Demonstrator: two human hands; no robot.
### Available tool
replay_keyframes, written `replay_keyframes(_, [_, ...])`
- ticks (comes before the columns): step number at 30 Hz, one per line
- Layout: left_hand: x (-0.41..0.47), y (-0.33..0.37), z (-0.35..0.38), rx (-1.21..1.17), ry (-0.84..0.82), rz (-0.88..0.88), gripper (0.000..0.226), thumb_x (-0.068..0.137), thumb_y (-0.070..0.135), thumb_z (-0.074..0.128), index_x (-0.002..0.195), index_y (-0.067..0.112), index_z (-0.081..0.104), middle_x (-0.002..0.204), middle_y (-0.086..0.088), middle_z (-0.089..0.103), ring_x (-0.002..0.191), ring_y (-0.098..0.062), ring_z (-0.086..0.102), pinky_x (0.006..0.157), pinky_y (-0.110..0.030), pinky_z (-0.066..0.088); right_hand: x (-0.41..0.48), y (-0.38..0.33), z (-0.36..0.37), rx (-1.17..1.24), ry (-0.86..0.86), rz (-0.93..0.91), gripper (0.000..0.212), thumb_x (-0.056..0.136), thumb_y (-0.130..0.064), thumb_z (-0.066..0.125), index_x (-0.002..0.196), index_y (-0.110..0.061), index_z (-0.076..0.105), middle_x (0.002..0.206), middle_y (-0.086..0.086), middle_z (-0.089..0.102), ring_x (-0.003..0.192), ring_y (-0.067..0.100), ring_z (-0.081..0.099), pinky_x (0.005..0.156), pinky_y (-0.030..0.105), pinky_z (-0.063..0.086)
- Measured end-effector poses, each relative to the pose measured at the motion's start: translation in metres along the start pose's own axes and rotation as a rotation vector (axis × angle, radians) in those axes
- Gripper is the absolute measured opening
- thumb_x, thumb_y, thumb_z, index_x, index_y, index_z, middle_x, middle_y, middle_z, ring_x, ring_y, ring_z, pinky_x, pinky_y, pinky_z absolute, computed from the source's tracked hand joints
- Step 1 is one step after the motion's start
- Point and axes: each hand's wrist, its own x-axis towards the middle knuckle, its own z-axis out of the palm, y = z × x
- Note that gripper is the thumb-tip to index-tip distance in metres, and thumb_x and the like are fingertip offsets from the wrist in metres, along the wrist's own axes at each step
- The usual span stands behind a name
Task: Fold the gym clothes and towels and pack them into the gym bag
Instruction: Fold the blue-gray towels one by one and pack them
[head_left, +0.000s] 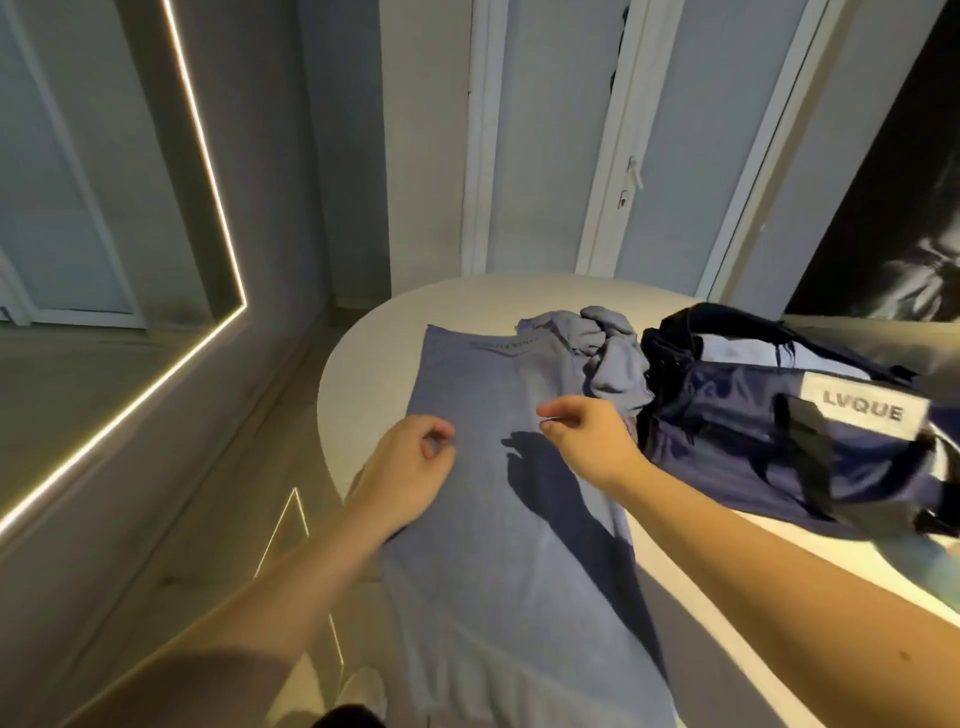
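Blue-grey towel (483, 545), flat beside gym bag (753, 441). Left hand (410, 462), right hand (587, 441): fingertips pinched together, hold on cloth unclear. Advised: align edges before creasing.

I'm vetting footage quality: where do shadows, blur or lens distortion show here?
Head view: the right hand casts a hard dark shadow across the blue cloth; head view: the gym bag smears with blur at its right end; head view: the wide lens makes the door frames lean.
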Motion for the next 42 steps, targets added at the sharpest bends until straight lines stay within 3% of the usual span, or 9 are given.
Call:
replay_keyframes(5, [-0.123,0.015,0.013,0.014,0.021,0.182,0.018,0.086,0.014,0.070,0.082,0.029,0.061,0.088,0.018,0.055,0.082,-0.006,0.055,0.075,-0.020,0.046,-0.115,0.027,-0.007,0.028,0.139,-0.033,0.021,0.092,-0.006,0.063,0.105,-0.017,0.075,0.106,-0.003,0.074,0.098,0.009,0.068,0.097,0.030,0.053])
replay_keyframes(8, [-0.171,0.019,0.028,0.057,-0.028,0.310,0.015,0.084,0.017,0.071,0.083,0.027,0.060,0.091,0.019,0.053,0.092,-0.006,0.051,0.081,-0.025,0.042,-0.176,0.040,-0.008,-0.023,0.208,-0.100,0.022,0.090,-0.002,0.063,0.095,-0.021,0.073,0.106,-0.007,0.070,0.097,0.004,0.066,0.094,0.025,0.051])
replay_keyframes(12, [-0.206,0.030,0.049,0.165,-0.110,0.401,0.023,0.076,0.014,0.062,0.094,0.027,0.058,0.107,0.020,0.051,0.110,-0.011,0.043,0.089,-0.030,0.031,-0.237,0.053,-0.008,-0.045,0.201,-0.225,0.034,0.078,0.017,0.055,0.085,-0.014,0.067,0.102,-0.007,0.063,0.098,-0.005,0.060,0.085,0.006,0.044])
replay_keyframes(16, [-0.222,0.041,0.068,0.277,-0.213,0.466,0.044,0.076,0.015,0.057,0.118,0.028,0.053,0.129,0.017,0.042,0.127,-0.011,0.035,0.106,-0.030,0.025,-0.259,0.083,-0.002,-0.111,0.235,-0.382,0.026,0.076,-0.003,0.046,0.084,-0.011,0.070,0.102,-0.004,0.064,0.100,0.007,0.061,0.085,0.021,0.050])
replay_keyframes(20, [-0.232,0.042,0.092,0.461,-0.260,0.505,0.070,0.078,0.051,0.069,0.137,0.027,0.041,0.146,0.008,0.033,0.140,-0.017,0.028,0.121,-0.041,0.013,-0.275,0.103,0.001,-0.140,0.169,-0.360,0.051,0.068,0.009,0.045,0.101,-0.017,0.072,0.128,-0.007,0.058,0.122,0.010,0.054,0.101,0.023,0.044])
replay_keyframes(23, [-0.235,0.044,0.105,0.508,-0.207,0.484,0.078,0.070,0.056,0.075,0.133,0.022,0.046,0.141,0.002,0.042,0.134,-0.021,0.040,0.119,-0.044,0.015,-0.280,0.109,0.002,-0.178,0.103,-0.393,0.051,0.073,0.010,0.057,0.110,-0.022,0.071,0.138,-0.006,0.050,0.131,0.010,0.046,0.107,0.017,0.034])
replay_keyframes(28, [-0.237,0.051,0.105,0.372,-0.109,0.453,0.052,0.085,0.051,0.056,0.129,0.024,0.052,0.140,0.008,0.044,0.133,-0.014,0.036,0.119,-0.037,0.016,-0.279,0.114,0.003,-0.247,0.084,-0.441,0.039,0.077,-0.013,0.080,0.112,-0.028,0.069,0.139,-0.009,0.047,0.129,0.009,0.046,0.103,0.026,0.040])
replay_keyframes(36, [-0.232,0.062,0.093,0.219,-0.004,0.498,0.010,0.093,0.034,0.053,0.093,0.025,0.056,0.106,0.016,0.055,0.103,-0.008,0.049,0.090,-0.029,0.038,-0.284,0.100,0.012,-0.062,0.231,-0.367,0.025,0.092,-0.027,0.058,0.113,-0.031,0.072,0.133,-0.021,0.055,0.124,0.009,0.053,0.100,0.029,0.043])
replay_keyframes(42, [-0.227,0.068,0.086,0.204,0.045,0.531,0.021,0.099,0.043,0.051,0.087,0.025,0.055,0.078,0.020,0.045,0.073,-0.004,0.046,0.070,-0.023,0.038,-0.285,0.093,0.003,0.157,0.214,-0.230,0.035,0.101,-0.017,0.055,0.133,-0.030,0.062,0.134,-0.020,0.059,0.130,0.008,0.053,0.109,0.034,0.045])
